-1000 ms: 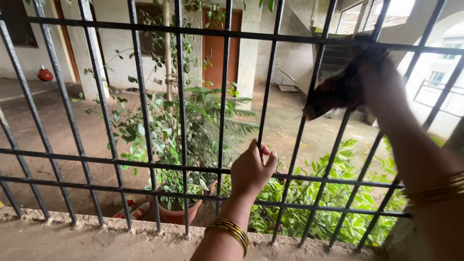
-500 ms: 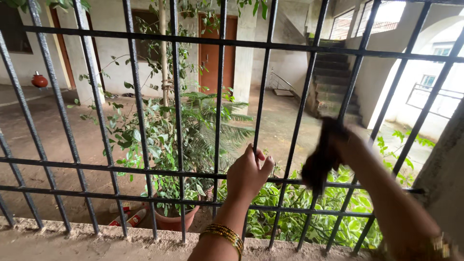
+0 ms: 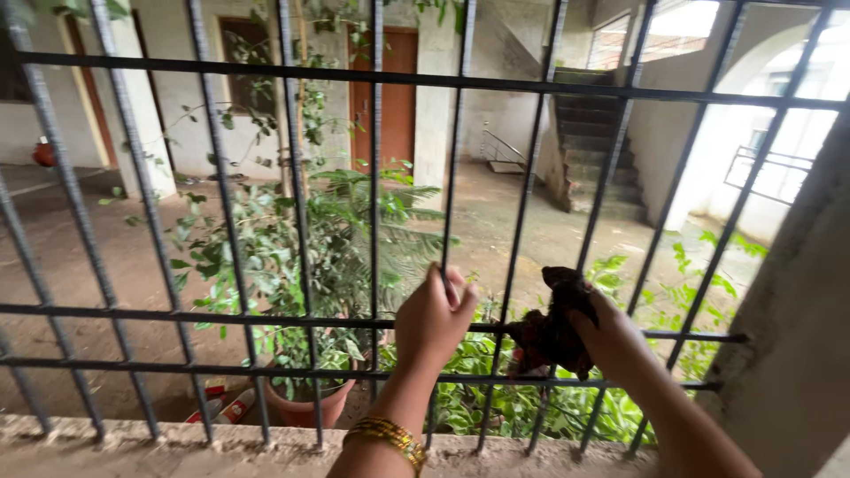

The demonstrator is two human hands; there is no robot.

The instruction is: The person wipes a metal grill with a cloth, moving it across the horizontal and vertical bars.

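1. Beyond the black window grille (image 3: 372, 80) I see a bare courtyard with a brown door (image 3: 398, 97), a concrete staircase (image 3: 611, 142) and leafy plants; a potted plant (image 3: 305, 403) stands just under the rough concrete sill (image 3: 133, 447).

2. My left hand (image 3: 432, 320) is closed around one upright bar of the grille, just above the upper of the two low crossbars, fingers curled over the metal. Gold bangles (image 3: 387, 435) sit on that wrist.

3. My right hand (image 3: 611, 341) is clamped on a dark cloth (image 3: 549, 335), bunched into a wad and pressed against an upright bar between the two low crossbars, to the right of the left hand.

4. Part of the cloth pokes through to the outer side of the bars, above the green leaves (image 3: 549, 407) below.

5. What could go wrong, as I judge it: if the right hand loosens while the wad sits in the gap, the cloth could drop outside into the plants, out of reach.

6. The cloth is loose and ragged, so it could snag where an upright meets a crossbar and tug free of my fingers.

7. Knuckles are close to the metal; a hard stroke could knock them on a crossbar.
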